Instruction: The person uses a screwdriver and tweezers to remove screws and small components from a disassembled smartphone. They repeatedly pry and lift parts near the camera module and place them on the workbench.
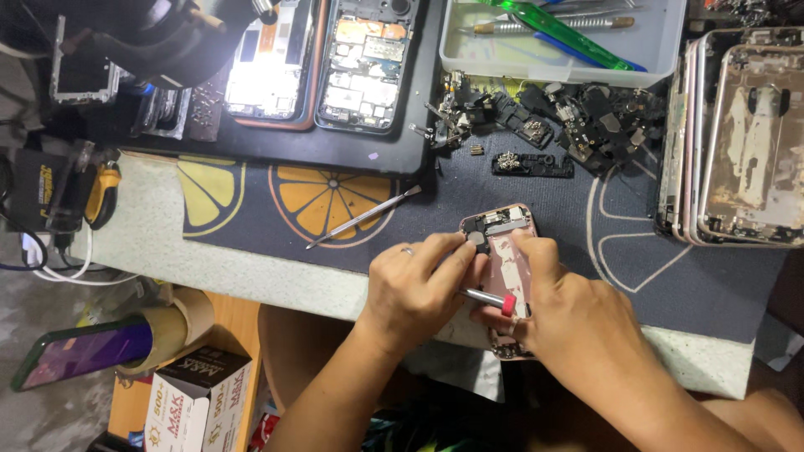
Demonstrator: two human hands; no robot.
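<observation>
Item: opened pink phone shell [505,251] at the near edge of the dark work mat [536,176], left hand [419,289] pinching its upper corner, right hand [557,305] gripping it alongside a small red-collared screwdriver [490,299]; internals partly stripped, some boards apparently remaining. Beyond: loose spudger [364,216] with open mat around it, then removed parts heap [553,125], tool tray [662,50], stacked shells [737,134] crowding the right.

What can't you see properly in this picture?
Head view only:
- Lower half of the pink phone shell: covered by the left hand and right hand.
- Screwdriver tip: hidden under the left hand.
- Loose screws: too small to count.
- Shell stack: cut off by the right edge.
</observation>
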